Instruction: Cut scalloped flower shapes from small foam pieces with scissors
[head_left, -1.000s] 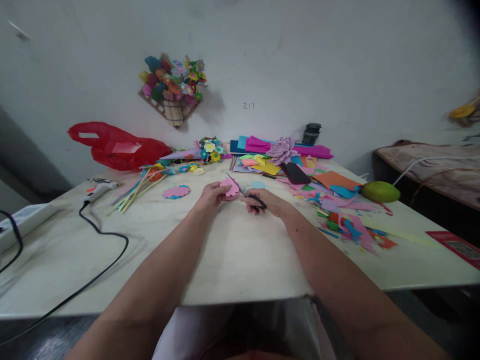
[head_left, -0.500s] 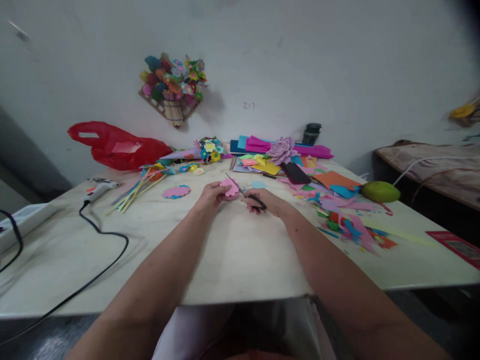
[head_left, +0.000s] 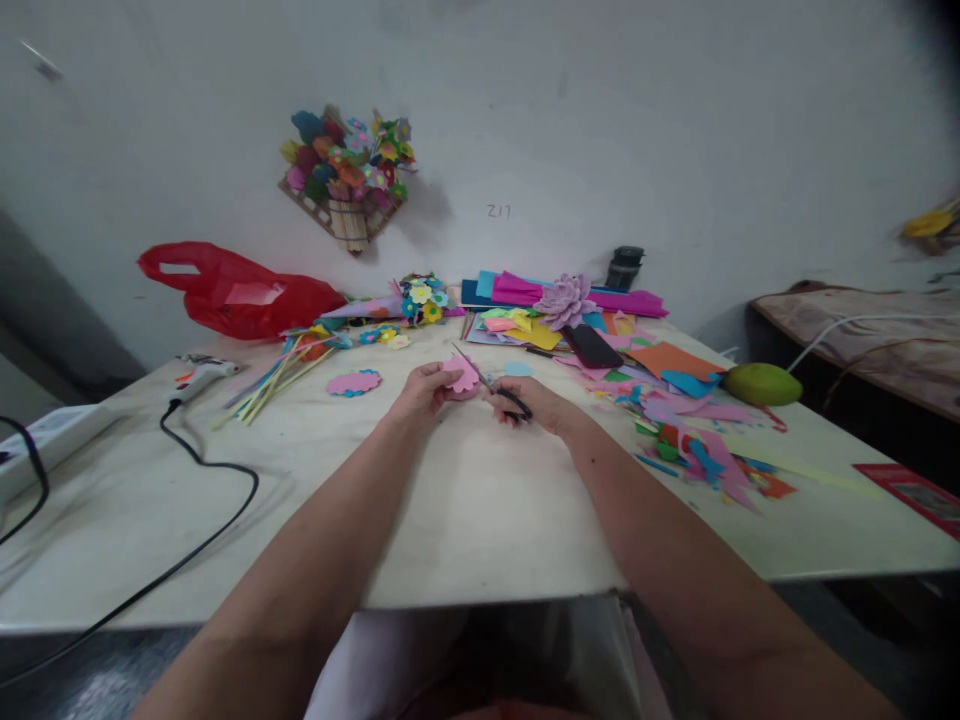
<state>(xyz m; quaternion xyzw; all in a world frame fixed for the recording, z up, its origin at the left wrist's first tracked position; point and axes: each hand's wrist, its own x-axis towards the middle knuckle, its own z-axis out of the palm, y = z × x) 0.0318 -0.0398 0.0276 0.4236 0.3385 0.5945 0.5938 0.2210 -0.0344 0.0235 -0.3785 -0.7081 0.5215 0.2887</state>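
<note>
Between the fingers of my left hand [head_left: 426, 388] is a round pink paper piece [head_left: 461, 378] with a scalloped edge. My right hand [head_left: 529, 400] grips black-handled scissors [head_left: 514, 405], their blades lying at the piece's right edge. Whether the blades are cutting at this instant is too small to tell. Left of my left hand, a pink disc with a blue scalloped border [head_left: 354, 382] lies flat on the table [head_left: 495, 510]. A light blue paper disc [head_left: 517, 369] rests just behind my right hand.
A glue gun [head_left: 201, 380] with a trailing black cord, thin strips [head_left: 266, 385] and a red plastic bag [head_left: 240, 295] are on the left. Paper scraps [head_left: 705, 440], a dark phone [head_left: 591, 346] and a green mango-like fruit [head_left: 761, 383] are on the right. Paper sheets [head_left: 510, 290] lie along the wall.
Both hands stay in nearly the same place. The scissors and the pink piece have shifted only very slightly.
</note>
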